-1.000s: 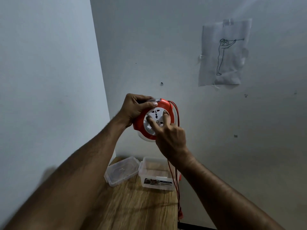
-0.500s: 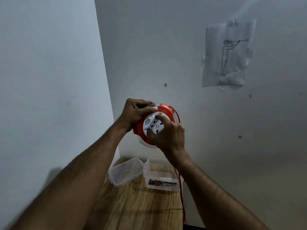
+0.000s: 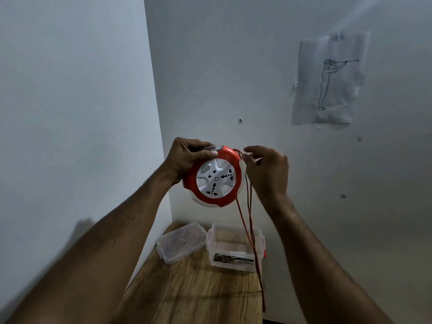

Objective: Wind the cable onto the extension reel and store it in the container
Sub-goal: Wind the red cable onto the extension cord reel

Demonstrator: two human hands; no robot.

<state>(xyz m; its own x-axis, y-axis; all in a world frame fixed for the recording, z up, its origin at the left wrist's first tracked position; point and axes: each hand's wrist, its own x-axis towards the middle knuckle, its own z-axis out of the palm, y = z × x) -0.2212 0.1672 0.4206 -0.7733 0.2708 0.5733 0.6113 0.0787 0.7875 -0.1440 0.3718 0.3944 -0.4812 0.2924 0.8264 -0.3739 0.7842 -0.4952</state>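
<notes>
Red-rimmed extension reel [image 3: 214,178] was held up in the air in front of a pale wall [image 3: 233,66], above the far end of a wooden table [image 3: 191,286]. Its white socket face was turned toward the camera, with three sets of pin holes radiating from the hub and a grey oval button near the upper left. The left hand [image 3: 187,157] gripped the reel's upper-left edge, fingers curled over the top and thumb laid across the rim. The right hand [image 3: 266,169] sat just beside the reel's upper-right edge, thumb and forefinger pinching the thin red cable [image 3: 247,230] where it left the rim. From there the cable hung down in two or three strands, passing in front of the container and trailing past the table's right edge; its lower end was too thin to follow. A clear plastic container [image 3: 236,249] stood open on the table near the corner, a printed label on its front wall and a red clip at its right side. Its clear lid [image 3: 181,242] lay flat on the table, just beside the container on the left. On the wall at upper right hung a sheet of paper [image 3: 327,80] with a line drawing of a standing figure, arms raised. A small dark mark [image 3: 240,120] showed on the wall above the reel.
</notes>
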